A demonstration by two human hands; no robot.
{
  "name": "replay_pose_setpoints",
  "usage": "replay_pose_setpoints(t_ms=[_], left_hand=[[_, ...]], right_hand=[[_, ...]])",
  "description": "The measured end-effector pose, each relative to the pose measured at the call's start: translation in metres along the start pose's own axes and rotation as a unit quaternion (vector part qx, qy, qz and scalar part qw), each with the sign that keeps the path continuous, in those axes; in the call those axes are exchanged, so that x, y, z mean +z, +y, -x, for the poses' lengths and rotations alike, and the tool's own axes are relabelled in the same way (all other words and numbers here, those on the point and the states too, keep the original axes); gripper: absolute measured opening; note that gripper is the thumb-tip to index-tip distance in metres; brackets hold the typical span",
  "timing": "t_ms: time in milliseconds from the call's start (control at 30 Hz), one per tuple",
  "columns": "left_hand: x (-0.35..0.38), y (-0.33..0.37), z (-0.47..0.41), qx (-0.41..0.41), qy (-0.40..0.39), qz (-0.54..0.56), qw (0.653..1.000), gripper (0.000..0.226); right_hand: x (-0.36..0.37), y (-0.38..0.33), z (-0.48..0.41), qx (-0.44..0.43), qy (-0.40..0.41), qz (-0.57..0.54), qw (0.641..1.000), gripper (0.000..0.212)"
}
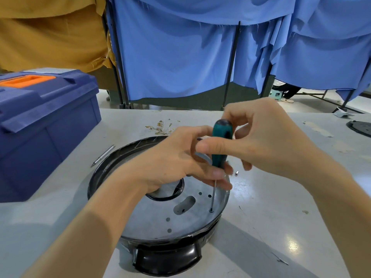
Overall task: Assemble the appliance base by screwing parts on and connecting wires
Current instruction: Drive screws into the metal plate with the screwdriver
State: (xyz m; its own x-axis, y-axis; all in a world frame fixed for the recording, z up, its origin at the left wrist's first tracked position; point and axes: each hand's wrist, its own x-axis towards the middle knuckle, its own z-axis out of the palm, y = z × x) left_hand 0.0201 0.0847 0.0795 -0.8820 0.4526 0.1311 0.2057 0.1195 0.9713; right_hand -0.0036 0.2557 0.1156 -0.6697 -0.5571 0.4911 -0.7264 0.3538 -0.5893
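I hold the screwdriver (220, 145) upright, tip in a screw (211, 210) at 4 o'clock on the appliance base (152, 215), mid-surface (271, 217). The grip of my right hand (267, 141) pinches the handle to twist, and my left hand (180, 157) curls round it lower (steadying, I judge).

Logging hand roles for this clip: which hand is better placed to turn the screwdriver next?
The right hand, likely: thumb and fingers wrap the screwdriver high on its handle; the left hand steadies its lower end, tip on the screw.
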Motion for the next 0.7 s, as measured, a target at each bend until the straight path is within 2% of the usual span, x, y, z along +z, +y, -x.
replay_pose_setpoints(t_ms=[133, 200, 300, 333, 467, 500, 600, 633, 700], left_hand=[[-0.0005, 0.0019, 0.0015, 0.007, -0.017, -0.016, 1.0, 0.034], [0.0031, 0.0024, -0.0011, 0.013, 0.003, -0.043, 0.999, 0.035], [0.0037, -0.0006, -0.002, 0.003, 0.021, -0.01, 1.0, 0.039], [0.0027, -0.0013, -0.0017, 0.003, 0.01, 0.0, 1.0, 0.038], [0.0023, 0.0005, -0.001, 0.005, 0.001, -0.007, 1.0, 0.037], [0.0035, 0.0013, -0.0019, 0.007, 0.008, -0.02, 1.0, 0.036], [0.0042, 0.0001, -0.0021, -0.001, 0.026, -0.024, 0.999, 0.04], [0.0024, -0.0009, -0.0017, -0.003, 0.023, -0.015, 1.0, 0.04], [-0.0004, -0.0005, -0.0003, -0.006, 0.013, -0.003, 1.0, 0.042]], right_hand=[[-0.0013, 0.0017, 0.0028, -0.011, -0.027, -0.088, 0.996, 0.025], [0.0014, 0.0016, 0.0006, -0.015, 0.003, -0.057, 0.998, 0.035], [0.0011, 0.0018, -0.0021, 0.002, 0.032, 0.039, 0.999, 0.056], [-0.0009, 0.0016, -0.0014, 0.003, 0.019, 0.027, 0.999, 0.054], [-0.0017, 0.0017, 0.0026, -0.022, -0.019, -0.059, 0.998, 0.021], [-0.0001, 0.0019, 0.0021, -0.029, -0.004, -0.051, 0.998, 0.023], [0.003, 0.001, -0.0003, -0.021, 0.027, 0.017, 0.999, 0.046], [0.0015, 0.0003, 0.0, -0.013, 0.02, 0.016, 1.0, 0.048], [-0.0028, 0.002, 0.0013, 0.0, -0.013, -0.034, 0.999, 0.035]])
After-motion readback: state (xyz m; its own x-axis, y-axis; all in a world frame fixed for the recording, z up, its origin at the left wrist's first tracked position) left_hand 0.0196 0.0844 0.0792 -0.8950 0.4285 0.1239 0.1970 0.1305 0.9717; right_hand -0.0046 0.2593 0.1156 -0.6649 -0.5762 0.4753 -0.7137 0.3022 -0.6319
